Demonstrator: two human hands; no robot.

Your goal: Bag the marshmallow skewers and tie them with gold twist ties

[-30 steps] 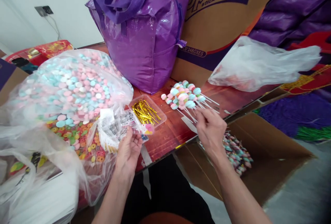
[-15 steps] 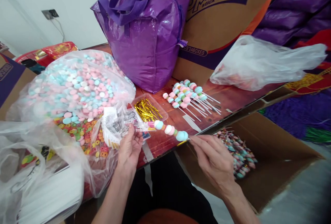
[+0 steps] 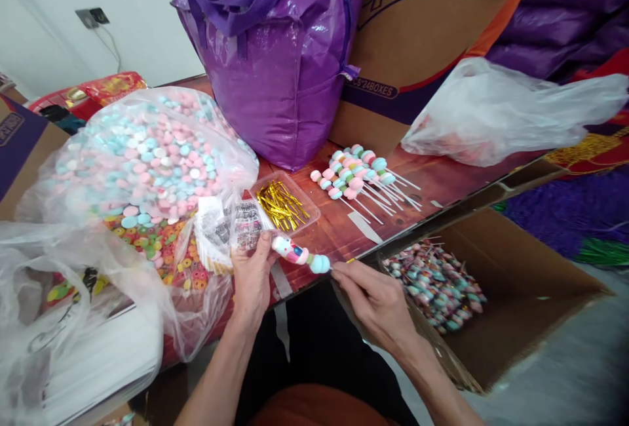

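My right hand (image 3: 371, 298) is closed in a pinch on the stick end of a marshmallow-candy skewer (image 3: 319, 263) of pink, white, blue and green pieces. A short strip of gold twist tie (image 3: 350, 261) shows beside those fingers. My left hand (image 3: 253, 275) pinches a small clear printed bag (image 3: 292, 250), which surrounds the far part of the skewer; the blue pieces nearest my right hand stick out. Just behind my left hand lies a fanned stack of printed bags (image 3: 246, 223). Gold twist ties (image 3: 281, 206) fill a clear tray (image 3: 314, 216) near it.
Finished-looking skewers (image 3: 356, 174) lie in a row on the table. A large bag of candies (image 3: 147, 157) stands left, with white sticks (image 3: 103, 354) in front. Behind are a purple bag (image 3: 275, 78) and a carton (image 3: 417, 39). Below right, an open box (image 3: 531, 275) holds many skewers.
My right hand has moved left, and the skewer has slid deeper into the small clear bag. My left hand still holds the bag, with its fingers now closer around the skewer's tip.
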